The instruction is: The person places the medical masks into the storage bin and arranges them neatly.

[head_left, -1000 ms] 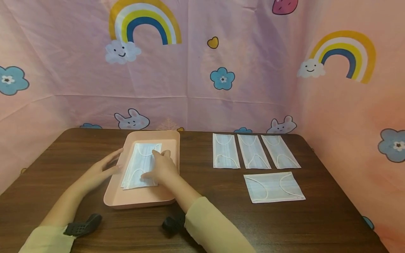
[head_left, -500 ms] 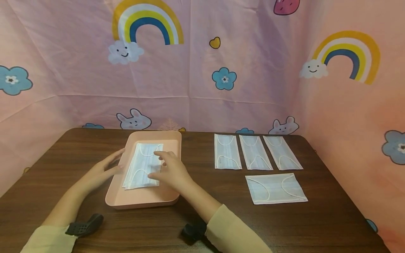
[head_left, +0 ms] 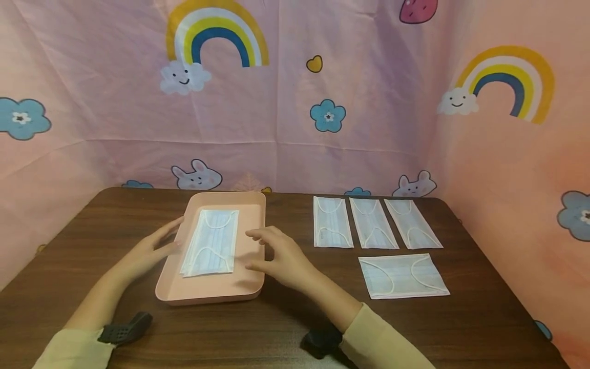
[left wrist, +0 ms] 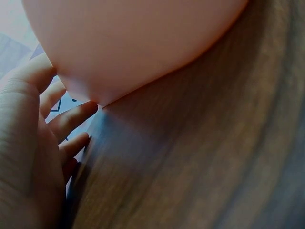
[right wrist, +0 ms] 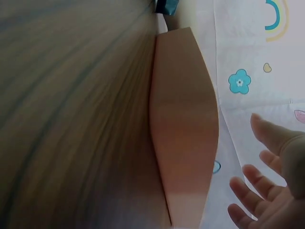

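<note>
A shallow pink tray [head_left: 209, 294] stands on the table, left of centre in the head view. Inside it lies a small stack of pale blue face masks [head_left: 212, 243], ear loops showing on the top one. My left hand [head_left: 146, 251] rests its fingertips at the tray's left side; in the left wrist view the fingers [left wrist: 76, 121] touch the pink wall. My right hand [head_left: 286, 259] hovers over the tray's right rim, fingers spread and loosely bent, holding nothing. The right wrist view shows that hand [right wrist: 271, 186] beside the tray's outer wall [right wrist: 183, 119].
On the right side of the dark wooden table [head_left: 304, 328], three face masks [head_left: 333, 223] lie upright in a row. One more mask [head_left: 403, 277] lies crosswise in front of them. A printed pink cloth [head_left: 295, 102] hangs behind and along the sides.
My right hand has lifted off the mask stack and moved right to the tray's rim. The left hand keeps its place at the tray, and the masks stay where they were.
</note>
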`<state>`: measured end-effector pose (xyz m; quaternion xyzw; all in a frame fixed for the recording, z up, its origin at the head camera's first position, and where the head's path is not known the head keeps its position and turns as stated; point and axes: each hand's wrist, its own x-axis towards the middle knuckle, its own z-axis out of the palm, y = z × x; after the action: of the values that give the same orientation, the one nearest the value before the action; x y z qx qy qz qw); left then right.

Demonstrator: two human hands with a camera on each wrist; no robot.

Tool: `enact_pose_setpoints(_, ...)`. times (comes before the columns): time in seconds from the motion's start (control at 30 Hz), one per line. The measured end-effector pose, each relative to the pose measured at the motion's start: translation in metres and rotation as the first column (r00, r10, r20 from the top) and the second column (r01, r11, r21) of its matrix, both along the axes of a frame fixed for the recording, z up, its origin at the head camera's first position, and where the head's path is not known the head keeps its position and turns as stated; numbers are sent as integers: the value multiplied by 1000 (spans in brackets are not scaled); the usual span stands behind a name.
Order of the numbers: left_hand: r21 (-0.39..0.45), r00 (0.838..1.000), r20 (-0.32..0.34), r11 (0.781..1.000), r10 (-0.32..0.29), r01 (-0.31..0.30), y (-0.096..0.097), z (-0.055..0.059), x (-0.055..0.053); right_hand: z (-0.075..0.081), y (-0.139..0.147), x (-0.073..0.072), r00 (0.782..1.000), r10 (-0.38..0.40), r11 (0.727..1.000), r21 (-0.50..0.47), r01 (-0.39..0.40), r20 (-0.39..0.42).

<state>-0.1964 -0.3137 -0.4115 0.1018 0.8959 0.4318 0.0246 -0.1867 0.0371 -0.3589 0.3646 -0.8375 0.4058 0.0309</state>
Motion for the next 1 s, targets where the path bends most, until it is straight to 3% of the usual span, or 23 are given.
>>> enact_pose_setpoints(0.4,-13,1000,-1,1000,6,-6,0,1,1,-5,59,-2,998,41,999,-34,-39,57)
enact_pose_setpoints(0.67,9,1000,-2,1000,-2,2,0,1,0,-6,95,-1,1000,17,1000,-14,-17,8)
enact_pose_setpoints(1.0,-3,1000,12,1000,15,-15,-1,-1,-1,-12,140,-3,1000,5,1000,-13,-5,3)
